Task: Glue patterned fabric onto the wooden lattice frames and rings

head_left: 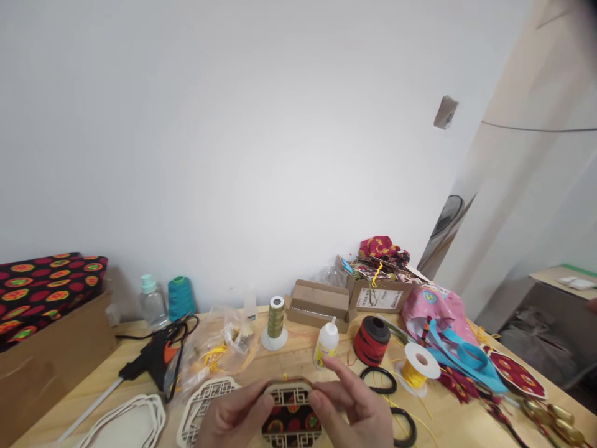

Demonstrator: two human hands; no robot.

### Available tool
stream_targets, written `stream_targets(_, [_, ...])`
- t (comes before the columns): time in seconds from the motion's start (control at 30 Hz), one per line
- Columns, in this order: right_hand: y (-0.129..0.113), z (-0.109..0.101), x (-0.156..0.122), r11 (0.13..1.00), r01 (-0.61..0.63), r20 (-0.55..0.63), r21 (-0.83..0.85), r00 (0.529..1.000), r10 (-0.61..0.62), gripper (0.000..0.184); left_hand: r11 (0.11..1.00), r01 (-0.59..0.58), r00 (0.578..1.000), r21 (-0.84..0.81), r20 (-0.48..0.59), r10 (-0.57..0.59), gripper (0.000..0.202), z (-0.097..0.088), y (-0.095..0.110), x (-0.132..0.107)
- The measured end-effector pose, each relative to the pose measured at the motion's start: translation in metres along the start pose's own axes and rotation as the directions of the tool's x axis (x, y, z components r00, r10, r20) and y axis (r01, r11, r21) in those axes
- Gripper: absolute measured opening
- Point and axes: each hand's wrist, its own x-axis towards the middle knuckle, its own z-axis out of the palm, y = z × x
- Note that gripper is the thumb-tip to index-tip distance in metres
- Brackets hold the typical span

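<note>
Left hand (233,418) and right hand (355,407) narrowly pinch a lattice-framed fabric panel (291,418) at six o'clock above a wooden worktable (284,356), a white glue bottle (328,342) just beyond at twelve, a hot glue gun (149,361) at ten.

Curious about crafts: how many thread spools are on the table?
4: teal cone back left, green spool centre, red spool beside it, yellow spool right; others may be hidden.
</note>
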Motion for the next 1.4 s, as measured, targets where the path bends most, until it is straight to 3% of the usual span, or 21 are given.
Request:
stream_targets(0.1, [-0.005, 0.006, 0.014, 0.96, -0.236, 0.05, 0.149, 0.972, 0.231, 0.043, 0.995, 0.063, 0.998, -0.08, 0.025, -0.061, 0.031, 0.007, 0.015, 0.007])
stream_targets(0.27, [-0.024, 0.012, 0.046, 0.873, -0.459, 0.139, 0.166, 0.887, 0.44, 0.069, 0.983, 0.165, 0.98, -0.079, 0.126, -0.155, 0.043, 0.011, 0.038, 0.014])
stream_targets(0.4, [-0.037, 0.012, 0.059, 0.853, -0.518, 0.179, 0.064, 0.847, 0.501, 0.078, 0.962, 0.27, 0.951, -0.031, 0.163, -0.262, 0.039, 0.005, 0.047, 0.015])
stream_targets(0.5, [-0.043, 0.01, 0.06, 0.849, -0.522, 0.255, -0.075, 0.813, 0.523, 0.068, 0.95, 0.309, 0.942, -0.047, 0.15, -0.299, 0.032, 0.0, 0.053, 0.017])
stream_targets(0.63, [-0.047, 0.005, 0.058, 0.816, -0.533, 0.404, -0.225, 0.711, 0.576, 0.058, 0.934, 0.354, 0.929, -0.054, 0.135, -0.345, 0.027, -0.003, 0.061, 0.021])
stream_targets(0.7, [-0.046, 0.004, 0.057, 0.812, -0.539, 0.439, -0.223, 0.688, 0.578, 0.057, 0.923, 0.382, 0.919, -0.05, 0.123, -0.373, 0.023, -0.003, 0.063, 0.022])
stream_targets(1.07, [-0.033, 0.004, 0.053, 0.787, -0.587, 0.396, -0.19, 0.688, 0.608, 0.08, 0.911, 0.409, 0.911, -0.048, 0.086, -0.404, 0.021, -0.007, 0.054, 0.022])
stream_targets(1.23, [-0.023, 0.003, 0.05, 0.791, -0.602, 0.37, -0.108, 0.714, 0.594, 0.089, 0.895, 0.439, 0.894, -0.081, 0.133, -0.427, 0.028, -0.009, 0.052, 0.018])
stream_targets(1.4, [-0.016, 0.002, 0.048, 0.817, -0.567, 0.363, -0.105, 0.743, 0.562, 0.096, 0.891, 0.454, 0.876, -0.026, 0.197, -0.441, 0.019, -0.011, 0.044, 0.014])
